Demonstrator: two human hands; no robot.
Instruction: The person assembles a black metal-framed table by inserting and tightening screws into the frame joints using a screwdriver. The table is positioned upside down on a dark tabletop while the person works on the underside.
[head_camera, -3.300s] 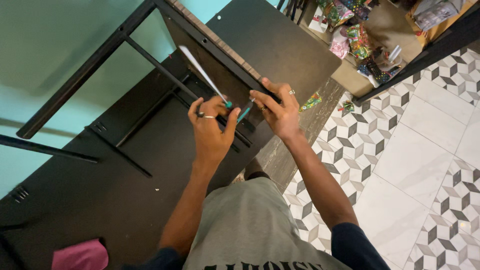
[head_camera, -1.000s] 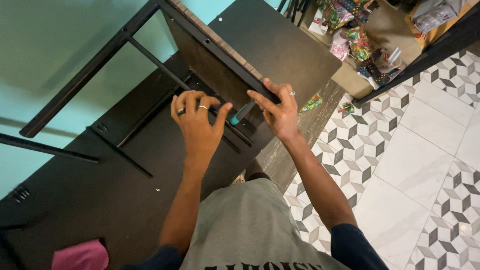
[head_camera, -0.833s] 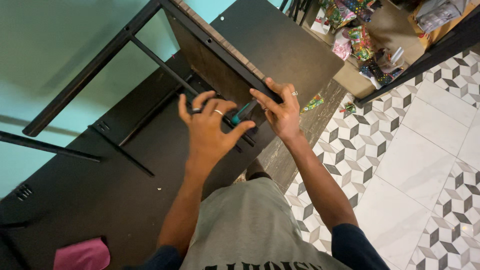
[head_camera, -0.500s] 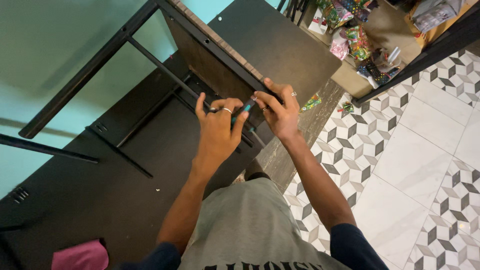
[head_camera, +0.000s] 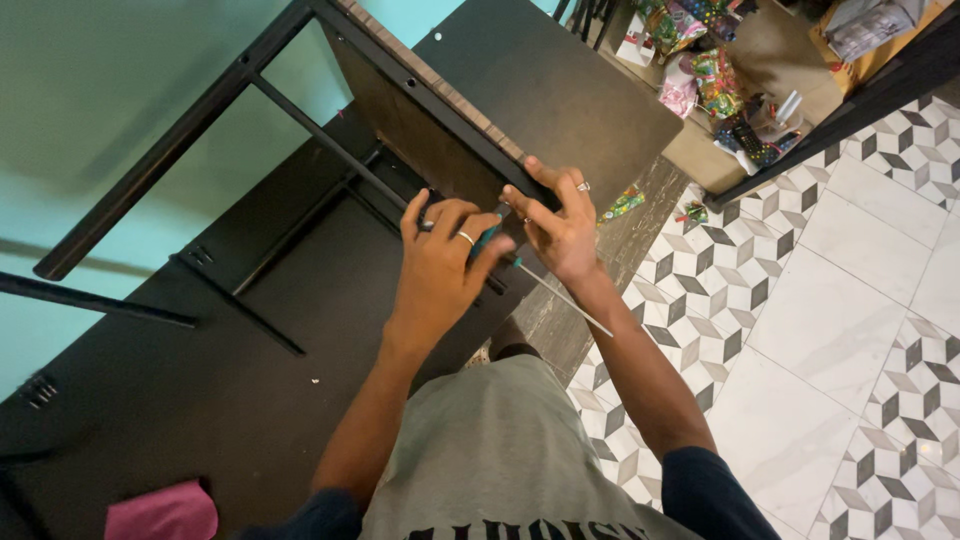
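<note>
My left hand is closed around a teal-handled tool. Its long thin metal shaft points down and to the right, past my right wrist. My right hand rests with spread fingers on the black metal frame rail of an upturned table, gripping its edge beside the tool's head. The rail runs along a dark wood-grain panel. The tool's working tip is hidden between my two hands.
A black board lies behind the frame, and black legs and crossbars reach left against a teal wall. A pink cloth lies at the bottom left. A box of colourful packets stands top right on patterned floor tiles.
My left hand has turned the tool at the frame. Its shaft pointed up and to the left before and now points down and to the right. My right hand stays on the rail.
</note>
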